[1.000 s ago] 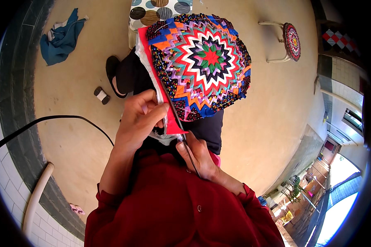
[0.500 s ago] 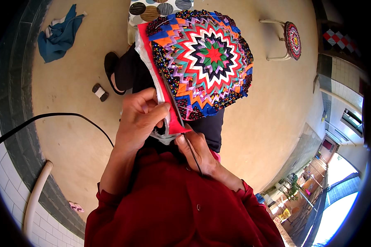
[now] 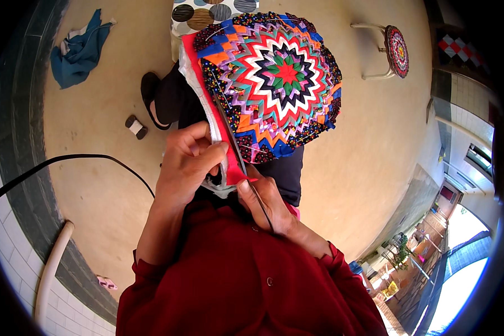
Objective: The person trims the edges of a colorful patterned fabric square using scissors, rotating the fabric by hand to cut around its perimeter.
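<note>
Across my lap lies a round patchwork piece with a many-pointed star pattern and a dark dotted, ruffled rim, where several pins show. Red fabric with a pale backing runs out beyond its left side. My left hand pinches that red and pale edge between thumb and fingers. My right hand grips a pair of scissors, whose long blades point away from me along the red strip, beside the dotted rim. A red corner sticks out over the right thumb. The scissor handles are partly hidden by the hand.
A stool with a round patchwork seat stands at far right. Circle-patterned cloth lies beyond the patchwork. On the floor are a blue cloth, a small dark roll with a pale band and pink footwear. A black cable curves in from the left.
The scissors have shifted slightly left and now overlap the red strip more closely. The patchwork has moved slightly left in view. Both hands keep their grips.
</note>
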A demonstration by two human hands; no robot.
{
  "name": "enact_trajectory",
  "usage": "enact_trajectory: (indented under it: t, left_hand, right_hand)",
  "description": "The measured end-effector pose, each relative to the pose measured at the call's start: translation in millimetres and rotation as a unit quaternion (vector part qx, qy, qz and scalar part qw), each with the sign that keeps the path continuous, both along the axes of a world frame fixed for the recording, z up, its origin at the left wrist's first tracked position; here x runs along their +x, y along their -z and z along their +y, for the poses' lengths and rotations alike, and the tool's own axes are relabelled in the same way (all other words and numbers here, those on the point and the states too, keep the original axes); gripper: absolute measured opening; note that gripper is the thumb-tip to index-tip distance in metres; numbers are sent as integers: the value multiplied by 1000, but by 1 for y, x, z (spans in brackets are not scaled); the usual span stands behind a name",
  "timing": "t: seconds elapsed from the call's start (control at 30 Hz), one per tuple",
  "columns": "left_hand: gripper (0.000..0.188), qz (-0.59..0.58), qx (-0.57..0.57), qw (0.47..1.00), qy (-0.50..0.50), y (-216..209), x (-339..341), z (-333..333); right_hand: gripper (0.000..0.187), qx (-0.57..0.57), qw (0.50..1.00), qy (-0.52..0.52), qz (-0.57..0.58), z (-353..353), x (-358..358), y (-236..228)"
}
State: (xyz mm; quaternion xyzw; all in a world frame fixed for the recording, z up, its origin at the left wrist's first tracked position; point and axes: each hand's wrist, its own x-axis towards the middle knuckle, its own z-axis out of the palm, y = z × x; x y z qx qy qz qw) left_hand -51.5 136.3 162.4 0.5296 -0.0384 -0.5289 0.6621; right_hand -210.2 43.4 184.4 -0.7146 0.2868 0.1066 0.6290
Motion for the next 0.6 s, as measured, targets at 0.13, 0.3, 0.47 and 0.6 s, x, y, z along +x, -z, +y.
enact_trajectory:
  t: [0.13, 0.3, 0.47, 0.6]
  left_hand:
    - [6, 5, -2, 1000, -10, -2, 0, 0]
    - [7, -7, -1, 1000, 0, 3, 1, 2]
    - [7, -5, 4, 1000, 13, 3, 6, 2]
    - [11, -43, 17, 999, 12, 4, 16, 0]
  right_hand:
    - [46, -18, 1000, 6, 9, 3, 3, 3]
    - [39, 14, 999, 47, 24, 10, 9, 4]
    - [36, 8, 999, 52, -5, 12, 7, 12]
    - [35, -23, 998, 47, -22, 12, 6, 13]
